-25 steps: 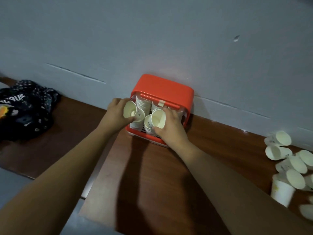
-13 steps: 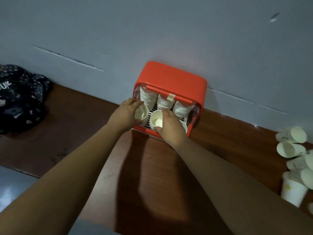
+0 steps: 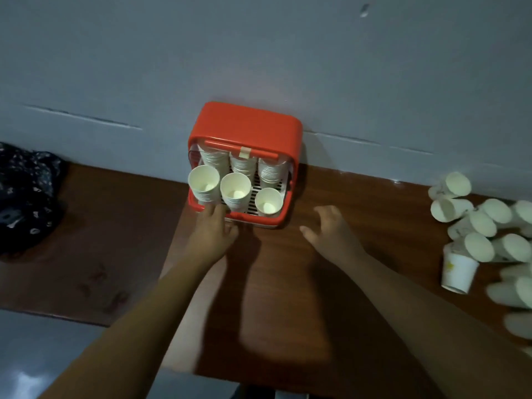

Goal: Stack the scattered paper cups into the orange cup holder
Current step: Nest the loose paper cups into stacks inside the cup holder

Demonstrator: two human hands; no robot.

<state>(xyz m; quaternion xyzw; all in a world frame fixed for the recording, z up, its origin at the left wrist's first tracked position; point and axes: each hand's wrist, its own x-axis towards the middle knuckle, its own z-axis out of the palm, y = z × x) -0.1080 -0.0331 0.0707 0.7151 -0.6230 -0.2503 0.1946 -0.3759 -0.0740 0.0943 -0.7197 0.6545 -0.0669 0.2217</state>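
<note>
Both hands are empty, so the step in hand looks like the gap between one load and the next. The left hand (image 3: 214,228) rests with loose, uncurled fingers against the near lip of the boxy orange plastic cup holder (image 3: 250,122), gripping nothing. The right hand (image 3: 331,228) hovers over the wood just to the right of the holder, fingers spread wide and clear of any cup.

The holder stands at the far edge of the surface, backed against the wall. Its far row carries three tall nested stacks of white paper cups (image 3: 243,165). Its near row has two shorter stacks at left (image 3: 203,182) and centre (image 3: 235,190), and what seems a single cup or a very short stack at right (image 3: 268,200), mouths all facing up.

The scattered white paper cups (image 3: 483,228) lie in a heap at the right edge, well apart from the holder, most tipped on their sides and one standing mouth down. The next move calls for a reach rightward to that heap, taking cups and turning them mouth up before nesting them, probably onto the low near-right stack.

The surface is a dark reddish-brown wooden tabletop (image 3: 288,283), dimly lit. A plain grey wall (image 3: 259,53) rises behind it. A dark patterned cloth bundle (image 3: 26,194) sits at far left.
</note>
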